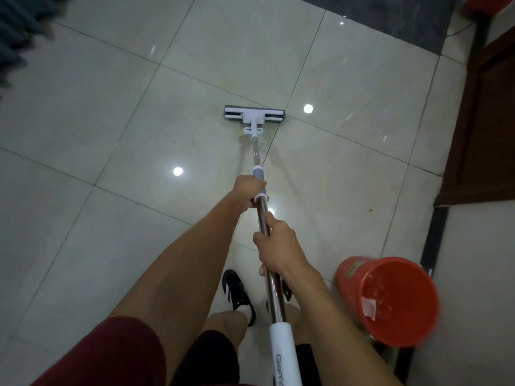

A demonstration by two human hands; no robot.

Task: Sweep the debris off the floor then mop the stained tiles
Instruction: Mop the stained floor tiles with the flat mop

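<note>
A sponge mop (255,114) with a grey-and-white head lies flat on the pale glossy floor tiles (111,107), straight ahead of me. Its steel pole (274,288) runs back toward my body and ends in a white grip. My left hand (248,192) grips the pole at the grey-and-white collar, farther down the shaft. My right hand (274,247) grips the bare steel part closer to me. Faint brownish marks show on the tiles just behind the mop head.
A red bucket (390,299) stands at my right, close to the pole. Dark wooden furniture (485,121) lines the right side, with a small speck of debris (370,210) near its base. A dark mat (390,20) lies at the far top. My black shoe (237,293) is below the pole.
</note>
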